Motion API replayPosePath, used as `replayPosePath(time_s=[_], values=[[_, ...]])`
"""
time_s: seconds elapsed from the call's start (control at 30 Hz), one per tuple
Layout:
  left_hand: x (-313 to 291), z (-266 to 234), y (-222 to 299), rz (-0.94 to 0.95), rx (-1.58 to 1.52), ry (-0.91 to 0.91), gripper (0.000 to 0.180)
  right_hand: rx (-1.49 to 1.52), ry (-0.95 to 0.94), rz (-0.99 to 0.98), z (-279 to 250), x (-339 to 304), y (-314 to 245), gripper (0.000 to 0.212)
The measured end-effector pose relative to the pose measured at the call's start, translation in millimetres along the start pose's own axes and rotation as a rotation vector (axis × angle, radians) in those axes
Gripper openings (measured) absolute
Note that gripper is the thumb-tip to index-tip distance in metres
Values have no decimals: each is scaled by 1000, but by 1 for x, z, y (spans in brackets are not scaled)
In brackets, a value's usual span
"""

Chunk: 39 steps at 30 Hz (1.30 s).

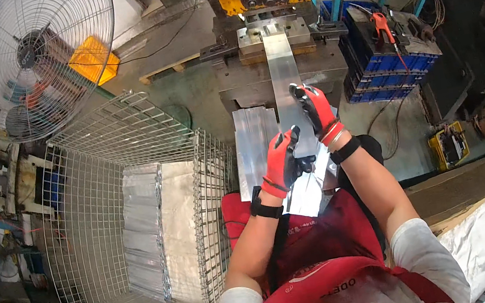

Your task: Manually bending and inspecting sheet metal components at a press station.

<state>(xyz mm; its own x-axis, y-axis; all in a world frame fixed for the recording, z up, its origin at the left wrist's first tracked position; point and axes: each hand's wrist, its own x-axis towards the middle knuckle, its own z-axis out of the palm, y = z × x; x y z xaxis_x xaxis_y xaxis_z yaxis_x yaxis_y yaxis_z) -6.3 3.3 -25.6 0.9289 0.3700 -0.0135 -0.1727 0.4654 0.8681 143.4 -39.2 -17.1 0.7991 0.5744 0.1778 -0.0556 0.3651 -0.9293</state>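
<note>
A long, flat metal strip (285,74) runs from the die (297,30) of a press straight toward me. Its far end lies at the die, its near end between my two gloved hands. My left hand (282,165), in a red and black glove, is closed at the strip's near left edge. Farther along, my right hand (317,112) grips the right edge, its thumb over the top; the fingers beneath are partly hidden. Left of the strip lies a stack of similar metal strips (253,140). Shiny sheet metal (306,197) shows below my hands, above my red apron.
A wire mesh cage (207,164) with stacked metal pieces (144,232) stands at my left, beneath a large fan (33,48). Blue crates (386,73) bearing a red-handled tool (384,28) stand at the right. Nearer are a yellow bin (449,146) and a large cardboard box (467,191).
</note>
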Motion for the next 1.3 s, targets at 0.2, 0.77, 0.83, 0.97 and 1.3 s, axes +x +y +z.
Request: replayPosePath(time_s=[0.2, 0.77, 0.83, 0.97, 1.3], values=[[2, 18, 21, 185, 252, -4, 26, 177, -77, 158, -2, -9, 1, 23], [14, 17, 14, -107, -77, 116, 24, -22, 0, 108, -3, 1, 4, 18], [18, 17, 14, -155, -171, 123, 24, 21, -19, 94, -6, 3, 7, 17], [17, 18, 23, -132, -114, 41, 24, 134, 20, 132, 6, 2, -2, 16], [19, 19, 18, -198, -204, 177, 22, -47, 13, 108, -2, 5, 4, 20]])
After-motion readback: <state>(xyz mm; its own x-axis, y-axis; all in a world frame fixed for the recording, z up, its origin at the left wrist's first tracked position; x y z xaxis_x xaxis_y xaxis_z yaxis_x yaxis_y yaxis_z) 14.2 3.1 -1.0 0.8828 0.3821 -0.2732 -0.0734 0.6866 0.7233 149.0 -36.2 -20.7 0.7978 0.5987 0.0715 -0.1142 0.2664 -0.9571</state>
